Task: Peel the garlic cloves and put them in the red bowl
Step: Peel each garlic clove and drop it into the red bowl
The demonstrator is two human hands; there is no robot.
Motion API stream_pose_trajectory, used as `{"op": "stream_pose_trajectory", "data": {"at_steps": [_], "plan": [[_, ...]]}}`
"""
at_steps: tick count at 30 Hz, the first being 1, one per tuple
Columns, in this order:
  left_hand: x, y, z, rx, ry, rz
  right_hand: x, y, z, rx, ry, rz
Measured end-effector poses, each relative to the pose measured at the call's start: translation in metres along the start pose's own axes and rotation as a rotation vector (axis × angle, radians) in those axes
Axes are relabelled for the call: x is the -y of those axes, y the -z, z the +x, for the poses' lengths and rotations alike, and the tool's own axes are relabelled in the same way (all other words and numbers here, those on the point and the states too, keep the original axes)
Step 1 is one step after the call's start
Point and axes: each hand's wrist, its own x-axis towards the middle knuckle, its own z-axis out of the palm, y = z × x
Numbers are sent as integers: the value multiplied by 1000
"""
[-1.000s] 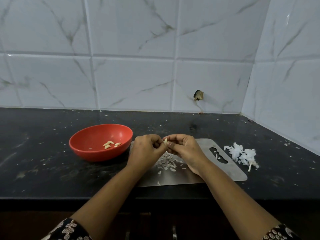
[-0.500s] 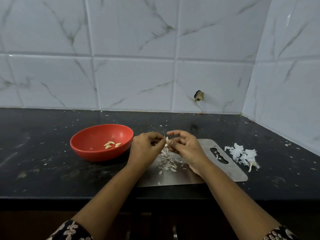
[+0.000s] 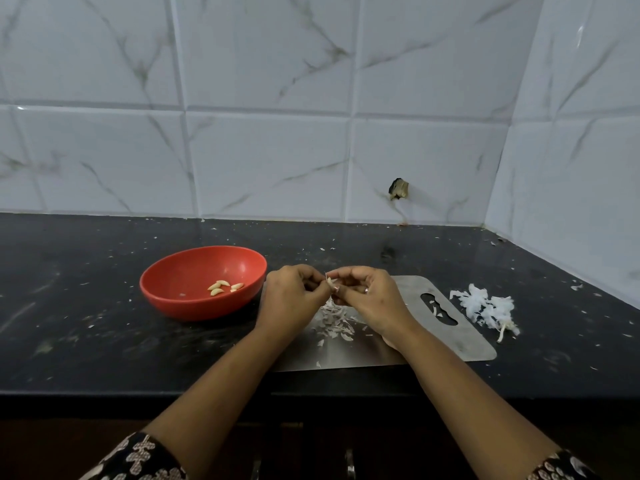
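A person's left hand point(image 3: 294, 299) and right hand point(image 3: 370, 303) are pinching one garlic clove point(image 3: 330, 282) between curled fingertips, just above loose skins point(image 3: 334, 323) lying on a steel board point(image 3: 460, 344). Just left of the hands, a red bowl point(image 3: 166, 296) is holding several peeled cloves point(image 3: 221, 287). To the right, papery husks point(image 3: 488, 306) are lying beside the board on the black counter point(image 3: 69, 306).
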Motion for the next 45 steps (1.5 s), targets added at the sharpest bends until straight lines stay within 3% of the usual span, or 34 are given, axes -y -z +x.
{"op": "stream_pose_trajectory", "data": {"at_steps": [16, 35, 45], "plan": [[-1, -1, 0, 43, 71, -212, 1, 0, 2, -77, 18, 158], [1, 0, -1, 7, -28, -13, 4, 0, 1, -18, -14, 94], [0, 2, 0, -67, 28, 27, 11, 3, 1, 17, -146, 422]]}}
